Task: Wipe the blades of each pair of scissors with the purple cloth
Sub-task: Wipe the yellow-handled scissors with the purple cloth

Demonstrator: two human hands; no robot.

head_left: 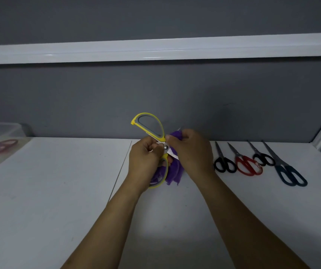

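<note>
Head view, nearest first: my left hand (pixel 146 158) curls round the yellow scissors (pixel 152 125) at the pivot and lower handle, holding them spread wide above the table (pixel 39 191) so each blade is exposed on its own. My right hand (pixel 192 150) pinches the purple cloth (pixel 175 171) around one blade, ready, I judge, to draw it along the steel. Farther right, four pairs lie in a row, tips away from me: black pair (pixel 224 165), red pair (pixel 248 165), second black pair (pixel 264 159), dark blue pair (pixel 291 175). Far left, a clear tray (pixel 20 144) holds one blurred reddish pair (pixel 1 146). One cloth, six pairs.

Blades of yellow scissors (pixel 161 131) under purple cloth (pixel 173 172)
</note>
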